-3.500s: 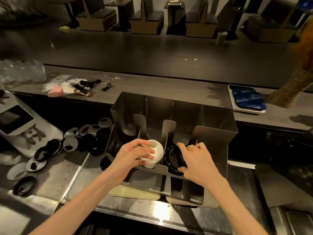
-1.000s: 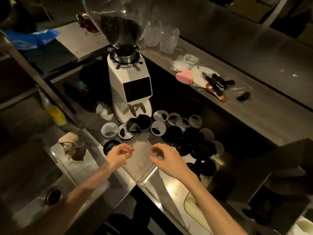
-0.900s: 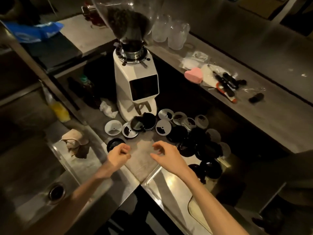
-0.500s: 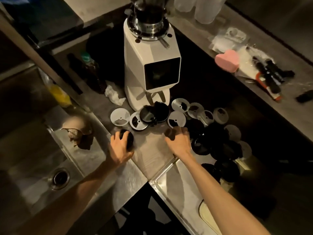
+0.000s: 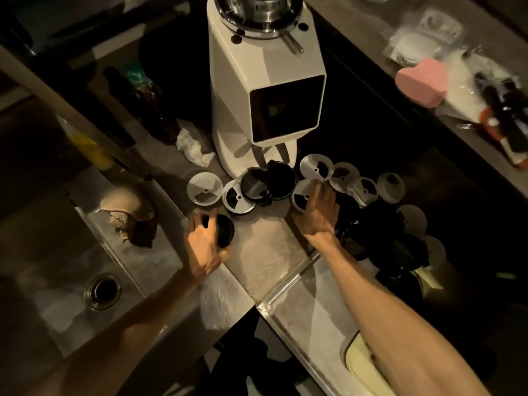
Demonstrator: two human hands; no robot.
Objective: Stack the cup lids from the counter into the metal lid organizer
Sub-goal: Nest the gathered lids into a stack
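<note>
Several black and white cup lids lie scattered on the counter in front of a white grinder. My left hand (image 5: 204,241) grips a black lid (image 5: 224,230) at the near left of the spread. My right hand (image 5: 317,212) rests fingers-down on a white lid (image 5: 300,197) in the middle. More white lids (image 5: 316,168) run to the right, and a pile of black lids (image 5: 380,235) sits at the right of my right wrist. The metal lid organizer is out of view.
The white coffee grinder (image 5: 265,90) stands right behind the lids. A steel sink (image 5: 103,291) with a crumpled cloth (image 5: 128,212) lies to the left. A raised ledge at the top right holds a pink heart-shaped object (image 5: 421,84) and small tools.
My view swung left from the organizer to the lids by the grinder. Both hands came down onto the counter; the left closed on a black lid and the right reached a white one.
</note>
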